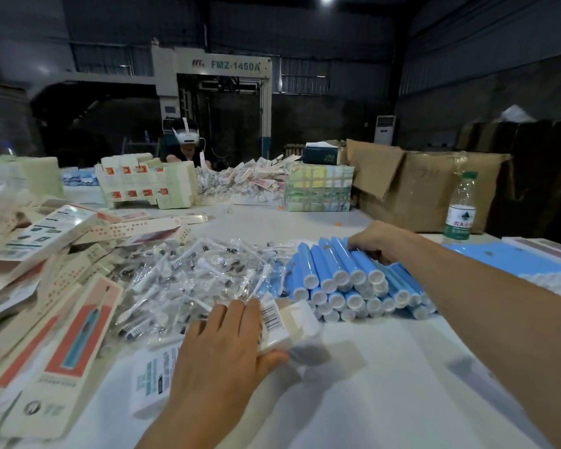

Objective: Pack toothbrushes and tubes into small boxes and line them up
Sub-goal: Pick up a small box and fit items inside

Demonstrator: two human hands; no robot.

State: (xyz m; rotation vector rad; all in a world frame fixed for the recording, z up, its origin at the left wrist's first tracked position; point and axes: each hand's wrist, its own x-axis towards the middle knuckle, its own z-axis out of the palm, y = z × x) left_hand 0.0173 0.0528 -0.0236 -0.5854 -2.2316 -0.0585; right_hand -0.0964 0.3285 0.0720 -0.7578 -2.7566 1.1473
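Blue tubes (pixel 344 267) under right hand's (pixel 374 241) grip; left hand (pixel 227 345) holds box (pixel 285 322).

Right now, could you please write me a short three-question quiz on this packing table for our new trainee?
1. True or false: the right hand reaches into the stack of blue tubes.
2. What does the left hand hold? A) a small box B) a water bottle C) a toothbrush
3. Fill in: the wrapped toothbrushes lie to the ____ of the blue tubes.

Key: 1 true; 2 A; 3 left.
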